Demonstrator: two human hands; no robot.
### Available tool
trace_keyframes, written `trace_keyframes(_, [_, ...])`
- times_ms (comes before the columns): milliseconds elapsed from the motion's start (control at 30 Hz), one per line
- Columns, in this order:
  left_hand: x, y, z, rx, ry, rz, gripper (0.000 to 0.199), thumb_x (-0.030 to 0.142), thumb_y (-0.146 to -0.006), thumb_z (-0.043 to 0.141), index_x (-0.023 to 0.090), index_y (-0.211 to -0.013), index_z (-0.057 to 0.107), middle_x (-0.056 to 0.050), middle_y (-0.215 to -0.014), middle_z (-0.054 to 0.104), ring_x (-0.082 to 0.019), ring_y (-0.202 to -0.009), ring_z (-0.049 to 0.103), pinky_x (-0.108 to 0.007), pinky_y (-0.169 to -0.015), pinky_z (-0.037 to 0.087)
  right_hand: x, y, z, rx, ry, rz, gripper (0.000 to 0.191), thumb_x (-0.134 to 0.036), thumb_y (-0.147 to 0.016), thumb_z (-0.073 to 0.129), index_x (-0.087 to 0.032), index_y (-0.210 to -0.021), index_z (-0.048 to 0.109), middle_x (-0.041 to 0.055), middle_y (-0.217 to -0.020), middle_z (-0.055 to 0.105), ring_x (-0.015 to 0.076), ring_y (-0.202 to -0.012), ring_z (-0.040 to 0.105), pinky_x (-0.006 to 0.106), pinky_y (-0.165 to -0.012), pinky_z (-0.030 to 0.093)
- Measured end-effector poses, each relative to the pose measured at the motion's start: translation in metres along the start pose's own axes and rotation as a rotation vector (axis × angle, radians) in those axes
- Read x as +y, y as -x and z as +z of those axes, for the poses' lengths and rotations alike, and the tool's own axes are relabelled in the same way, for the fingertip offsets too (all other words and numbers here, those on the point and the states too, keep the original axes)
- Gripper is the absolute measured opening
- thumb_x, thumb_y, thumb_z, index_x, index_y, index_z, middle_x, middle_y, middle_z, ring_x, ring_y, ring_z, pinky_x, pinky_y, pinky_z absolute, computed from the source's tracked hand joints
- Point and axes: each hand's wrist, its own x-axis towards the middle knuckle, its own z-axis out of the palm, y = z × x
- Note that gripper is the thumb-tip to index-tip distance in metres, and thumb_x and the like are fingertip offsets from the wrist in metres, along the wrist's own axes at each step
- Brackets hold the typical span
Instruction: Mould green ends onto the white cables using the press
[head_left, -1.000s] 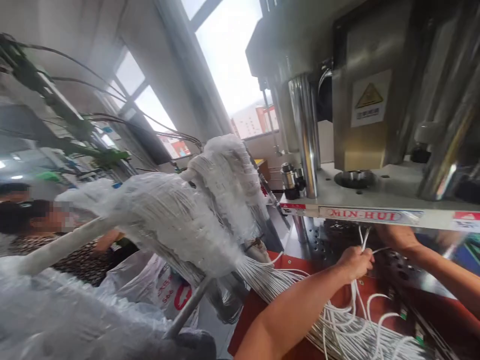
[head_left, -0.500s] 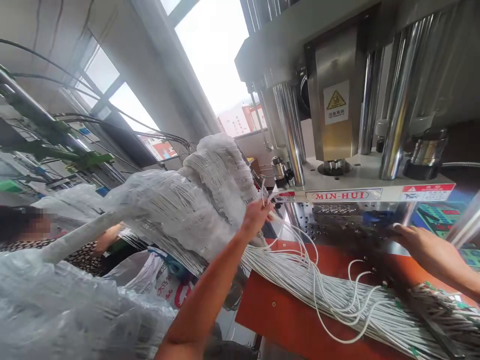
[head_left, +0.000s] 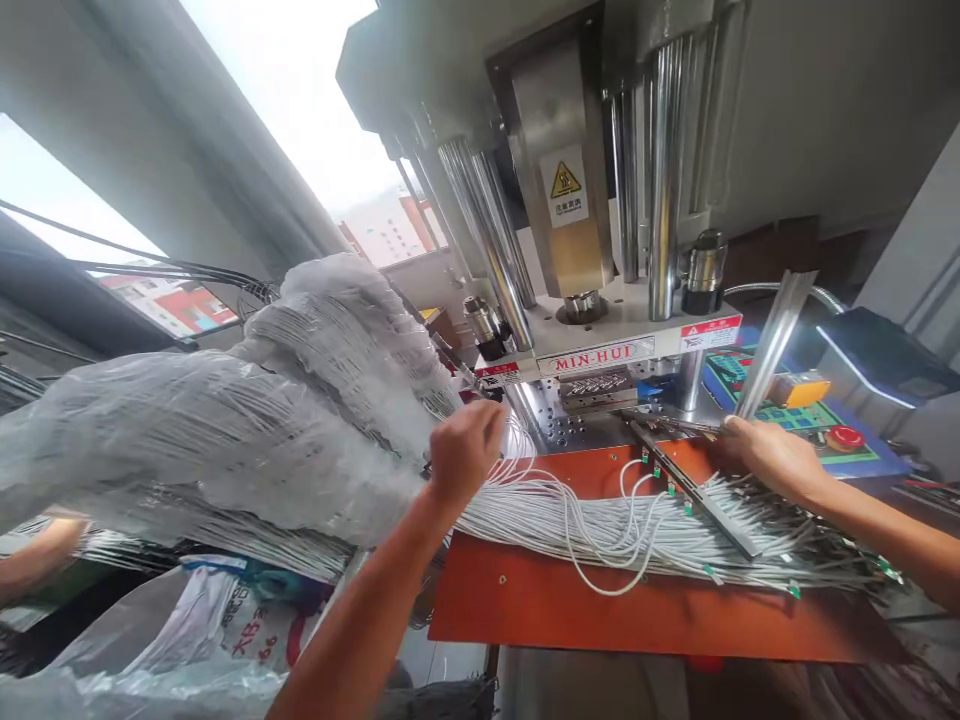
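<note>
My left hand (head_left: pixel 466 450) is closed in a fist beside the white cables (head_left: pixel 525 505); whatever its fingers hold is hidden. My right hand (head_left: pixel 772 460) is closed around the end of a thin metal tool (head_left: pixel 679 424), whose kind I cannot make out; it points left toward the press bed. Just left of that hand, a narrow metal bar (head_left: pixel 697 490) lies slanted across the cable bundle. Several cable ends with small green tips (head_left: pixel 671 487) line up along the bar's left side. The cables lie on an orange-red board (head_left: pixel 517 600).
A MIN-HUI press (head_left: pixel 596 358) stands ahead, with a metal mould block (head_left: pixel 596 388) on its bed. A control panel with a red button (head_left: pixel 846 437) is at the right. Plastic-wrapped cable bundles (head_left: pixel 225 420) hang at left, near another person's arm (head_left: pixel 45 560).
The view has swung right. The metal bar, blurred near my right hand before, now rests on the cables. My left hand has come lower, and the cable ends seen above it no longer show.
</note>
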Motion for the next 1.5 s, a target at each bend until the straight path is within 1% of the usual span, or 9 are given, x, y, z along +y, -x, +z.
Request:
trace_keyframes(133, [0.071,0.013,0.071,-0.301,0.307,0.490,0.023,0.024,-0.091,0.054,0.022,-0.113,0.061,-0.004,-0.110,0.067,-0.018,-0.111,0.056,-0.029,-0.092,0.047,-0.006,-0.014,0.010,-0.046,0.026,-0.105,0.025,-0.031,-0.094,0.039,-0.021,-0.109,0.057,0.0112,-0.103,0.063,0.0273,-0.096,0.056,0.033,-0.062,0.034])
trace_keyframes(267, [0.098,-0.006,0.149,-0.564,0.461,0.665,0.046,0.029,-0.084,0.065,0.022,-0.128,0.052,-0.006,-0.133,0.056,-0.020,-0.134,0.039,-0.037,-0.111,0.035,-0.017,-0.025,0.010,0.003,0.029,-0.197,0.020,-0.024,-0.091,0.046,-0.018,-0.104,0.060,0.0111,-0.101,0.060,0.0254,-0.098,0.053,0.031,-0.068,0.038])
trace_keyframes(367, [0.100,-0.014,0.175,-0.684,0.414,0.674,0.053,0.033,-0.080,0.069,0.023,-0.129,0.052,-0.006,-0.134,0.055,-0.024,-0.132,0.040,-0.043,-0.108,0.036,-0.026,-0.034,0.007,-0.004,0.038,-0.243,0.022,-0.021,-0.089,0.048,-0.017,-0.106,0.061,0.0107,-0.097,0.062,0.0243,-0.093,0.056,0.031,-0.068,0.040])
trace_keyframes(567, [0.095,-0.014,0.178,-0.677,0.538,0.688,0.042,0.019,-0.077,0.066,0.022,-0.119,0.060,-0.005,-0.116,0.064,-0.022,-0.114,0.051,-0.036,-0.101,0.041,-0.038,-0.037,0.001,-0.023,0.050,-0.260,0.033,-0.015,-0.084,0.050,-0.021,-0.115,0.058,0.0101,-0.104,0.062,0.0257,-0.101,0.056,0.033,-0.074,0.043])
trace_keyframes(767, [0.092,-0.015,0.181,-0.671,0.650,0.678,0.036,0.022,-0.075,0.070,0.019,-0.111,0.065,-0.008,-0.108,0.066,-0.023,-0.109,0.050,-0.035,-0.098,0.042,-0.058,0.029,-0.023,-0.033,-0.191,-0.337,0.059,-0.036,-0.084,0.058,-0.022,-0.138,0.040,0.0114,-0.110,0.063,0.0285,-0.099,0.058,0.037,-0.075,0.045])
trace_keyframes(1000, [0.090,-0.004,0.179,-0.628,0.581,0.615,0.032,0.019,-0.075,0.064,0.019,-0.107,0.067,-0.006,-0.104,0.068,-0.023,-0.105,0.052,-0.036,-0.097,0.041,-0.085,0.071,-0.009,-0.016,-0.090,-0.316,0.066,-0.023,-0.079,0.062,-0.017,-0.141,0.039,0.0100,-0.087,0.064,0.0275,-0.081,0.058,0.035,-0.067,0.044])
trace_keyframes(1100, [0.083,-0.002,0.175,-0.551,0.540,0.522,0.032,0.019,-0.075,0.066,0.020,-0.106,0.068,-0.005,-0.104,0.068,-0.023,-0.104,0.052,-0.036,-0.095,0.043,-0.081,0.055,-0.007,0.036,-0.085,-0.336,0.066,-0.021,-0.080,0.061,-0.018,-0.142,0.038,0.0097,-0.088,0.064,0.0258,-0.078,0.057,0.033,-0.065,0.044])
trace_keyframes(1267, [0.059,-0.028,0.178,-0.323,0.438,0.251,0.039,0.020,-0.070,0.074,0.019,-0.108,0.068,-0.007,-0.108,0.068,-0.025,-0.108,0.050,-0.038,-0.095,0.045,-0.081,-0.019,-0.024,0.169,-0.068,-0.540,0.021,-0.024,-0.087,0.054,-0.019,-0.106,0.062,0.0109,-0.094,0.066,0.0268,-0.089,0.054,0.035,-0.070,0.044])
trace_keyframes(1500, [0.028,-0.067,0.206,-0.252,0.368,-0.099,0.035,0.024,-0.071,0.075,0.021,-0.106,0.070,-0.008,-0.106,0.070,-0.025,-0.107,0.058,-0.040,-0.095,0.045,-0.093,-0.133,-0.015,0.165,-0.215,-0.637,0.026,-0.023,-0.085,0.057,-0.023,-0.110,0.066,0.0110,-0.108,0.067,0.0275,-0.104,0.057,0.041,-0.087,0.045])
